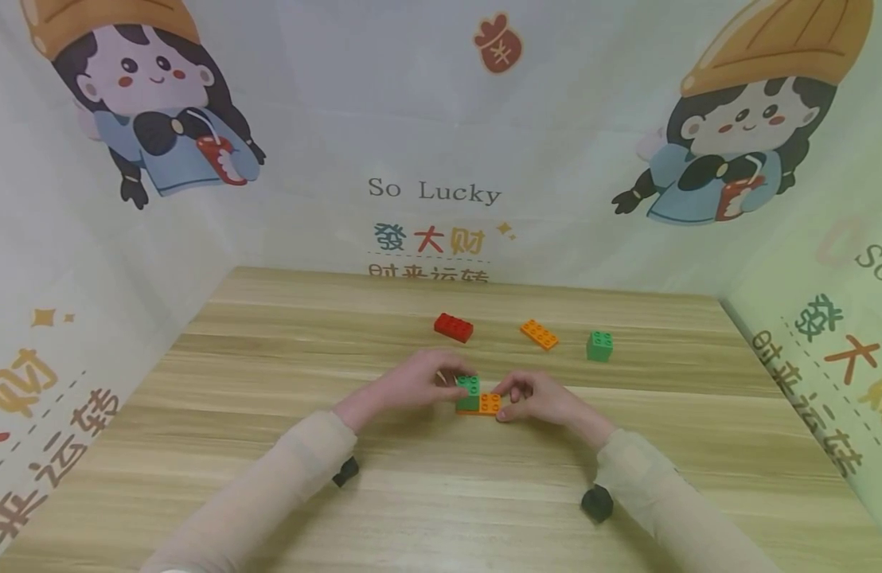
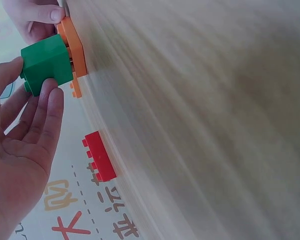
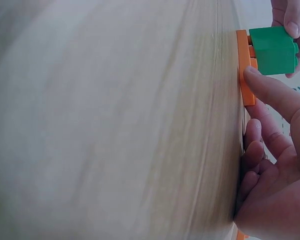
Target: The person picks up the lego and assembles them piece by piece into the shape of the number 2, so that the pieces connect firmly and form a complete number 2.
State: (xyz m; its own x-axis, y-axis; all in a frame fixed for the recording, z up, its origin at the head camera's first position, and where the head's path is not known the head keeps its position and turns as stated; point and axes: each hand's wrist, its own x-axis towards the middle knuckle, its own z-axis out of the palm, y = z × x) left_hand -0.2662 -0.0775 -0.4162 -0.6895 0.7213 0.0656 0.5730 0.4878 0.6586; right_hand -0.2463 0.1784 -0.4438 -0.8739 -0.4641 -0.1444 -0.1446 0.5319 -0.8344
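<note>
My left hand [image 1: 425,380] pinches a green toy building block [image 1: 469,390] between thumb and fingers. The block sits over the left part of a flat orange building plate [image 1: 490,404], slightly tilted, with orange studs showing in the gap between them in the left wrist view. At the plate's right end, my right hand [image 1: 544,398] grips it with thumb and index finger; its other fingers curl in by the table, as the right wrist view shows. Studs on the right half of the plate are uncovered.
Beyond the hands lie a red brick [image 1: 453,328], a second orange plate [image 1: 540,334] and another green block [image 1: 599,346] on the wooden table [image 1: 269,342]. A printed cloth [image 1: 305,135] hangs behind and along both sides.
</note>
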